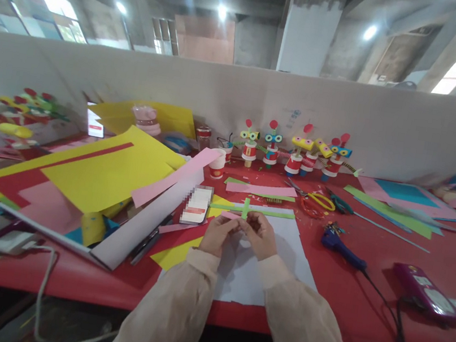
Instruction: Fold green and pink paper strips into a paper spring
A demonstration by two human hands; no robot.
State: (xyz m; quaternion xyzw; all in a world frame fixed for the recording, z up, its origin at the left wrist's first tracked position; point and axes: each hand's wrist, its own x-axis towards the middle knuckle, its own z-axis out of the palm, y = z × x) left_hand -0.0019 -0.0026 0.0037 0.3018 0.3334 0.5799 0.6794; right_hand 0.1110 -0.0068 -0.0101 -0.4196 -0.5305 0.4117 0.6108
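Note:
Both my hands meet over the white paper [245,282], fingertips pinched together. My left hand [217,233] is closed at the end of a short pink paper strip [230,215]. Touching it, my right hand [260,236] is closed around the base of a narrow green paper strip [245,207] that points away from me. The two strips come together at my fingertips; how they join is hidden there. Another length of green paper strip [281,215] runs crosswise just beyond my hands. Left of my fingers lies a phone [197,205] with a lit screen.
Paper-cup figures [293,162] stand by the partition, near a paper cup [217,165]. Yellow-handled pliers [321,201] and a blue glue gun [342,248] lie to the right, with a purple device [428,292]. Yellow sheets [112,171] and a white roll [147,219] cover the left.

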